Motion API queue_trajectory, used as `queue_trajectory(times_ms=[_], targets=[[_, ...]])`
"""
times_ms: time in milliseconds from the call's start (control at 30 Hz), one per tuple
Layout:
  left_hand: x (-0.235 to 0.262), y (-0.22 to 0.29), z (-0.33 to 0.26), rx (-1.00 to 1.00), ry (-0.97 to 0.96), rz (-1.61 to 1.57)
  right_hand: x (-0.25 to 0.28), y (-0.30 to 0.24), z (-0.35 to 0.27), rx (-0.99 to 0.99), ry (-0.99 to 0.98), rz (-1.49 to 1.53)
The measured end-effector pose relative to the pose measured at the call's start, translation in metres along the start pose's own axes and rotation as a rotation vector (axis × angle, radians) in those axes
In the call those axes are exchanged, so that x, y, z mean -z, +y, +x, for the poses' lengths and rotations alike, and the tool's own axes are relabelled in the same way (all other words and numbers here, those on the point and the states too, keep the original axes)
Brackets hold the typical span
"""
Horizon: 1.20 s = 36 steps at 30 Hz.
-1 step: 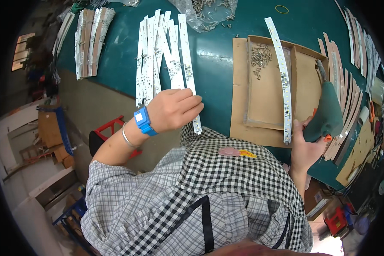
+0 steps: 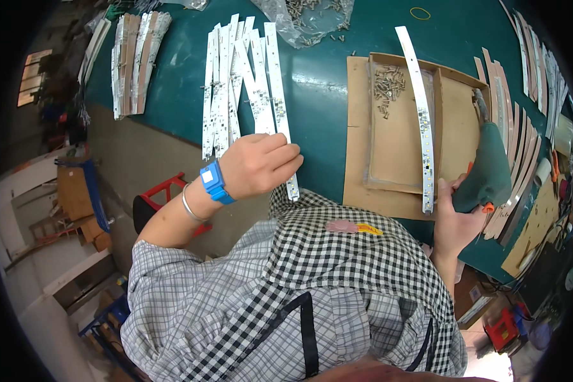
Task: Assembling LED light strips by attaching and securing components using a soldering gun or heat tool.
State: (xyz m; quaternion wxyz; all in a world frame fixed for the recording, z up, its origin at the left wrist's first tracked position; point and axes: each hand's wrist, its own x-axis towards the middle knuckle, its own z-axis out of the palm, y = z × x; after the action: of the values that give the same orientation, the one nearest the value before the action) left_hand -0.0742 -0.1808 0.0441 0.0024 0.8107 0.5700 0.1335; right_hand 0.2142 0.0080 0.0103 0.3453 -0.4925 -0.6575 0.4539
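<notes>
My left hand (image 2: 258, 167), with a blue wristband, is closed on the near end of a long white circuit strip (image 2: 279, 89). That strip belongs to a fanned pile of several white strips (image 2: 229, 83) on the green table (image 2: 328, 121). My right hand (image 2: 455, 219) grips a green electric screwdriver (image 2: 489, 167) at the right edge of a shallow cardboard tray (image 2: 395, 146). One white strip (image 2: 420, 114) lies lengthwise across the tray. A heap of small screws (image 2: 388, 83) sits in its far left corner.
A clear bag of screws (image 2: 309, 19) lies at the table's far side, a yellow rubber band (image 2: 420, 13) beside it. More strips are stacked at the far left (image 2: 134, 57) and along the right edge (image 2: 522, 102). A red stool (image 2: 165, 194) stands below the table's near edge.
</notes>
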Motion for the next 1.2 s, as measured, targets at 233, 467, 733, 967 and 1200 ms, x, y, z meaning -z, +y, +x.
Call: queue_trajectory(times_ms=[233,467,733,967,1200], targets=[[0.011,0.009,-0.002,0.007,-0.082,0.053,0.009,-0.005,-0.002,-0.055,0.031,0.105],[0.016,-0.004,0.008,0.256,-0.349,0.036,0.019,0.002,0.003,0.060,0.037,0.010],[0.016,-0.005,0.091,0.167,-0.147,-0.190,0.018,0.003,-0.003,-0.027,-0.082,-0.017],[-0.058,-0.012,0.172,0.076,0.035,-0.016,0.026,0.014,-0.008,0.086,-0.087,0.037],[-0.080,-0.034,0.178,0.200,0.138,-0.087,0.026,0.017,-0.008,0.060,-0.106,0.019]])
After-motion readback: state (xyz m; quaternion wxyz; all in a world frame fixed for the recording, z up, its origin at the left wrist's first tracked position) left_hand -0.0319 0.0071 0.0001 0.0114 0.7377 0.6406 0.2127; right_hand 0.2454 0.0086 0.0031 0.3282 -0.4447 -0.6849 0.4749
